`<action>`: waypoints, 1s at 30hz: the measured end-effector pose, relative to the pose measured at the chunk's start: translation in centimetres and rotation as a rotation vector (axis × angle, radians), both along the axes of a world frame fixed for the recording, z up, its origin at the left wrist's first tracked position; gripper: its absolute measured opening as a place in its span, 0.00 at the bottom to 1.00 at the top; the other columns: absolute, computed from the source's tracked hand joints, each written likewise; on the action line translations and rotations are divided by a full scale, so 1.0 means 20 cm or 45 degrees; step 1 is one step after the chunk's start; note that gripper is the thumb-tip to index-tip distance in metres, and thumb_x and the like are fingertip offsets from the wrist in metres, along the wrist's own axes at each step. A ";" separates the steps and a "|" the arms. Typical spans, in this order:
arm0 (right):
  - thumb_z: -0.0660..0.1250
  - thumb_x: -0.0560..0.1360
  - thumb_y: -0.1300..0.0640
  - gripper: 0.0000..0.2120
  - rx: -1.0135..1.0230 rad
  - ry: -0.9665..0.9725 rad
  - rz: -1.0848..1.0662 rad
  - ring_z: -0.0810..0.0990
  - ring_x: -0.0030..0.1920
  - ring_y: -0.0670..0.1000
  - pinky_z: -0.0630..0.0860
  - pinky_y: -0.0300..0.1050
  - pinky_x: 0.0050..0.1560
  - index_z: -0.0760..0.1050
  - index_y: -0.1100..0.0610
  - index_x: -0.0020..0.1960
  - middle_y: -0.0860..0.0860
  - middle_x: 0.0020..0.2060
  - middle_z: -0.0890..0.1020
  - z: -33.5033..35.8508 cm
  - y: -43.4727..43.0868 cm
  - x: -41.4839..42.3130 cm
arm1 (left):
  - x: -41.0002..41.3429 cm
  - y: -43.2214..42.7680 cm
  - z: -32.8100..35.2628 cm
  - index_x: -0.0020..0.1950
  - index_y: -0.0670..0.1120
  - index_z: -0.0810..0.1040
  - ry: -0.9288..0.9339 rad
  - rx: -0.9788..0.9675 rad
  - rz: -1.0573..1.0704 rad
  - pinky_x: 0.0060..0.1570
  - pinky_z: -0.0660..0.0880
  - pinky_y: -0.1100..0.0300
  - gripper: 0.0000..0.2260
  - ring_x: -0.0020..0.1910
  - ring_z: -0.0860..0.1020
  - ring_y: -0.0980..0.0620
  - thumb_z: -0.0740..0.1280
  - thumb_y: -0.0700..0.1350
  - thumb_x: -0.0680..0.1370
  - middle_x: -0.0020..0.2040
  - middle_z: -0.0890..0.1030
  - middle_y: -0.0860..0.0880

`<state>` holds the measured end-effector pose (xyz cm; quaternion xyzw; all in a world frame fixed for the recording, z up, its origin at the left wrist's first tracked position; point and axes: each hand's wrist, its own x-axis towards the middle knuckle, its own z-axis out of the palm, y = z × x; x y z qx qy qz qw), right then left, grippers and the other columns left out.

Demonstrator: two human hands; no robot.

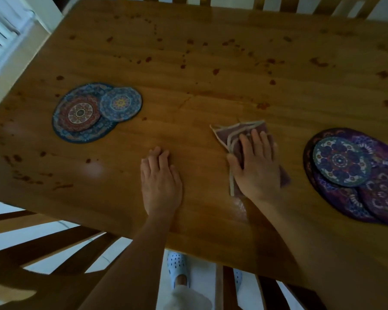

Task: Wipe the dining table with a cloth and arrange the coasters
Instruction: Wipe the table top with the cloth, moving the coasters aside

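Note:
The wooden dining table [199, 86] fills the view, spotted with reddish-brown stains across its far half and left side. My right hand [255, 164] lies flat on a folded mauve cloth [231, 133] with pale edging, pressing it onto the table right of centre. My left hand [160, 175] rests palm-down on bare wood beside it, holding nothing. At the left, a small blue coaster [121, 103] overlaps a larger blue-and-red round mat [81, 115]. At the right edge, a small blue patterned coaster [342, 162] sits on top of purple round mats [379, 198].
Wooden chairs stand at the near edge, one at the lower left [31, 265] and one at the lower right [278, 291]; another chair back [300, 5] shows at the far side. A white radiator [0, 30] is at the upper left. My feet in pale slippers [177, 265] are below the table edge.

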<state>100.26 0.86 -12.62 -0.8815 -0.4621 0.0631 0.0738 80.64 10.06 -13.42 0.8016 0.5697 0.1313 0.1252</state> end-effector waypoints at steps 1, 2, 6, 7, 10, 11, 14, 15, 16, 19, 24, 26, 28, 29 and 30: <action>0.47 0.79 0.34 0.34 -0.015 0.009 -0.016 0.51 0.79 0.56 0.42 0.56 0.77 0.59 0.54 0.77 0.56 0.78 0.58 0.00 0.07 -0.03 | 0.00 0.00 0.00 0.71 0.45 0.68 0.015 -0.011 0.004 0.74 0.59 0.47 0.18 0.71 0.64 0.45 0.55 0.47 0.82 0.72 0.67 0.46; 0.48 0.78 0.33 0.35 -0.013 0.018 0.017 0.50 0.79 0.56 0.41 0.55 0.77 0.58 0.54 0.77 0.56 0.78 0.57 0.00 0.11 -0.07 | 0.00 0.00 0.00 0.71 0.45 0.68 0.029 -0.021 0.005 0.74 0.58 0.48 0.18 0.72 0.63 0.44 0.54 0.47 0.82 0.73 0.67 0.45; 0.51 0.80 0.43 0.26 0.087 0.104 0.331 0.54 0.78 0.52 0.48 0.53 0.77 0.66 0.52 0.74 0.52 0.76 0.63 0.00 0.06 -0.17 | -0.01 0.00 0.01 0.70 0.45 0.70 0.015 -0.065 -0.006 0.70 0.62 0.47 0.17 0.69 0.66 0.43 0.58 0.46 0.81 0.70 0.70 0.45; 0.50 0.80 0.45 0.25 0.093 0.129 0.358 0.55 0.78 0.51 0.49 0.52 0.77 0.67 0.52 0.73 0.51 0.76 0.64 -0.01 0.01 -0.16 | -0.02 0.02 0.02 0.67 0.45 0.72 -0.015 -0.071 0.000 0.65 0.66 0.49 0.15 0.65 0.69 0.44 0.60 0.45 0.80 0.67 0.72 0.45; 0.52 0.81 0.49 0.23 0.190 0.102 0.094 0.58 0.77 0.53 0.52 0.51 0.77 0.68 0.55 0.73 0.53 0.74 0.67 -0.02 -0.11 -0.09 | -0.05 0.16 0.06 0.57 0.47 0.76 -0.044 -0.037 -0.086 0.51 0.63 0.56 0.08 0.54 0.71 0.46 0.63 0.44 0.78 0.55 0.74 0.47; 0.52 0.81 0.49 0.23 0.233 0.076 -0.067 0.59 0.77 0.55 0.54 0.53 0.77 0.68 0.57 0.73 0.55 0.74 0.67 -0.02 -0.11 -0.05 | -0.07 0.21 0.06 0.56 0.47 0.76 -0.035 -0.021 -0.154 0.51 0.64 0.56 0.08 0.54 0.70 0.46 0.64 0.43 0.78 0.55 0.73 0.48; 0.51 0.80 0.49 0.26 0.295 0.011 -0.474 0.61 0.75 0.62 0.54 0.59 0.76 0.66 0.64 0.72 0.63 0.72 0.68 -0.03 0.00 0.08 | -0.09 0.29 0.04 0.59 0.48 0.74 0.000 0.014 -0.308 0.58 0.66 0.54 0.10 0.58 0.69 0.48 0.64 0.45 0.78 0.60 0.71 0.49; 0.51 0.80 0.50 0.27 0.306 0.011 -0.581 0.61 0.75 0.63 0.53 0.59 0.76 0.66 0.65 0.72 0.64 0.72 0.67 -0.03 0.06 0.12 | -0.09 0.30 0.02 0.59 0.48 0.73 0.014 0.030 -0.323 0.60 0.66 0.54 0.10 0.59 0.69 0.48 0.63 0.46 0.78 0.61 0.71 0.49; 0.50 0.80 0.50 0.27 0.315 0.010 -0.672 0.61 0.75 0.64 0.52 0.60 0.76 0.65 0.65 0.72 0.65 0.72 0.67 -0.03 0.13 0.17 | -0.09 0.30 0.02 0.59 0.48 0.73 0.024 0.044 -0.325 0.61 0.66 0.53 0.10 0.59 0.68 0.48 0.62 0.46 0.79 0.62 0.71 0.49; 0.48 0.79 0.49 0.28 0.281 -0.005 -0.765 0.59 0.75 0.63 0.50 0.60 0.76 0.64 0.65 0.74 0.63 0.74 0.64 -0.01 0.34 0.24 | -0.09 0.29 0.01 0.60 0.48 0.73 0.035 0.046 -0.326 0.63 0.66 0.52 0.10 0.60 0.68 0.48 0.62 0.46 0.79 0.63 0.71 0.49; 0.48 0.82 0.46 0.28 0.192 0.050 -0.418 0.53 0.78 0.58 0.46 0.56 0.77 0.59 0.60 0.77 0.59 0.77 0.58 -0.02 0.73 0.14 | -0.09 0.29 -0.01 0.61 0.48 0.74 0.017 0.031 -0.350 0.65 0.68 0.50 0.12 0.62 0.70 0.46 0.60 0.47 0.79 0.63 0.73 0.49; 0.49 0.82 0.45 0.28 0.147 0.061 -0.283 0.51 0.78 0.57 0.44 0.54 0.77 0.57 0.58 0.78 0.57 0.78 0.57 -0.01 0.87 0.08 | -0.09 0.29 -0.01 0.61 0.48 0.74 -0.013 0.033 -0.355 0.65 0.68 0.49 0.12 0.62 0.70 0.46 0.59 0.46 0.78 0.63 0.74 0.48; 0.50 0.82 0.45 0.27 0.131 0.051 -0.153 0.51 0.78 0.56 0.45 0.54 0.78 0.58 0.57 0.77 0.56 0.78 0.58 0.00 0.99 0.02 | -0.08 0.30 0.00 0.61 0.47 0.74 -0.037 0.021 -0.350 0.66 0.68 0.49 0.14 0.63 0.71 0.46 0.56 0.47 0.78 0.63 0.74 0.48; 0.50 0.82 0.45 0.27 0.127 0.046 -0.078 0.51 0.78 0.55 0.45 0.53 0.78 0.59 0.56 0.77 0.56 0.78 0.58 0.00 1.04 -0.01 | -0.09 0.30 0.01 0.60 0.47 0.74 -0.050 0.012 -0.351 0.66 0.68 0.48 0.14 0.63 0.71 0.45 0.55 0.47 0.78 0.63 0.74 0.47; 0.50 0.82 0.45 0.26 0.123 0.053 0.005 0.51 0.78 0.55 0.45 0.52 0.78 0.59 0.56 0.76 0.55 0.78 0.58 0.01 1.08 -0.04 | -0.09 0.30 0.01 0.60 0.47 0.74 -0.069 0.005 -0.357 0.65 0.68 0.48 0.15 0.62 0.71 0.45 0.54 0.46 0.78 0.63 0.74 0.47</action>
